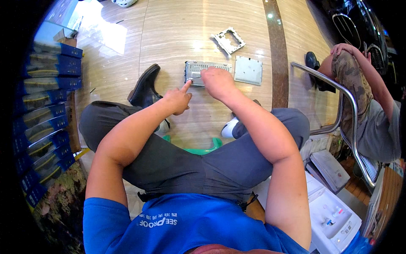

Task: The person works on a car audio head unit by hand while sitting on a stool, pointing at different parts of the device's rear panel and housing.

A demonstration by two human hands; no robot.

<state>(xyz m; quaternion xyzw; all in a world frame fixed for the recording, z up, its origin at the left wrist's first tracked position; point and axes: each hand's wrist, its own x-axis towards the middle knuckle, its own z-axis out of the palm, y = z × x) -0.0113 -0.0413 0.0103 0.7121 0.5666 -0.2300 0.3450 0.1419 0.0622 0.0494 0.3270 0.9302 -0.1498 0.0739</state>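
Note:
A flat silver metal electronics unit [189, 70] with slotted edges lies on the floor before me. My left hand [178, 100] reaches to its near left corner, index finger stretched out and touching it, the other fingers loosely curled. Over the unit's near middle, my right hand [218, 83] is closed with its fingertips pinched down. A thin thing seems to stick out by those fingertips, too small to name. Just right of the unit lies a flat silver cover plate [248, 70]. Beyond it rests a pale rectangular frame [222, 44] with an open middle.
Blue boxes [53, 78] are stacked at my left. A green stool [203, 150] shows between my legs. On the right are a chrome-framed chair [349, 101], a seated person [355, 80] and a white water dispenser [334, 220]. A black shiny vehicle part [349, 25] stands far right.

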